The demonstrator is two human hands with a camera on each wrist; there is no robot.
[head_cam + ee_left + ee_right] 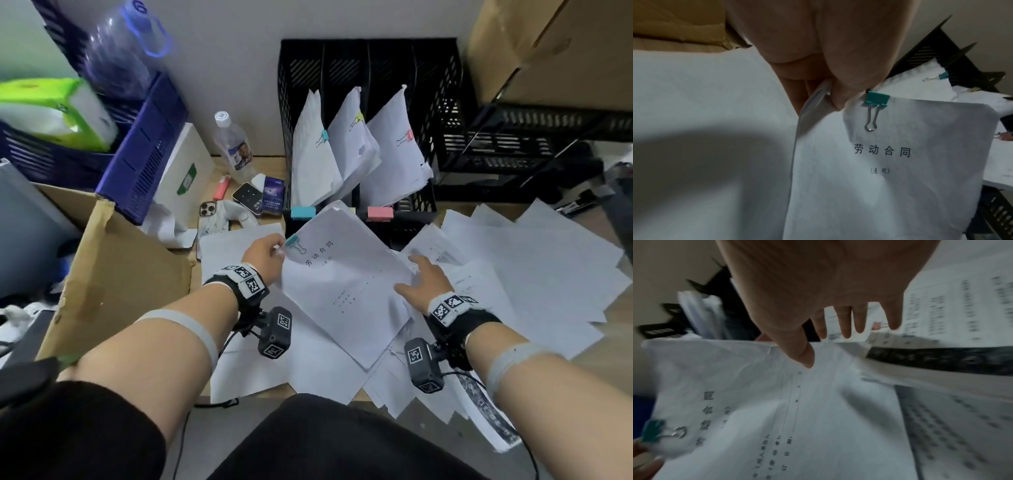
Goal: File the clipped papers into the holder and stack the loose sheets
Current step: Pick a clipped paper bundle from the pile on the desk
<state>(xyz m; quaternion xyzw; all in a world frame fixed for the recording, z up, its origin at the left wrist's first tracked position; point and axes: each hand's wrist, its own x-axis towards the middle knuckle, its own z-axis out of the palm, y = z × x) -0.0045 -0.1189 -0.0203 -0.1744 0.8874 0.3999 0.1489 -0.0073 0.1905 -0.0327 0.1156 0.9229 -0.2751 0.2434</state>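
My left hand [262,253] pinches the clipped bundle [346,287] at its teal-clip corner; my right hand [418,285], fingers spread, rests at its opposite edge. The bundle's long axis slants toward the surface's near edge, the holder [363,68] directly beyond, left hand nearer its teal-labelled slot.

clipped papers [346,291]: teal clip, lifted, tilted | holder [359,68]: three bundles | loose sheets [534,267]: scattered

The right wrist picture is blurry, so the small words on the loose sheets [953,305] cannot be read. The clipped papers [346,284] cover the sheets under them and the holder [373,61]'s low front.
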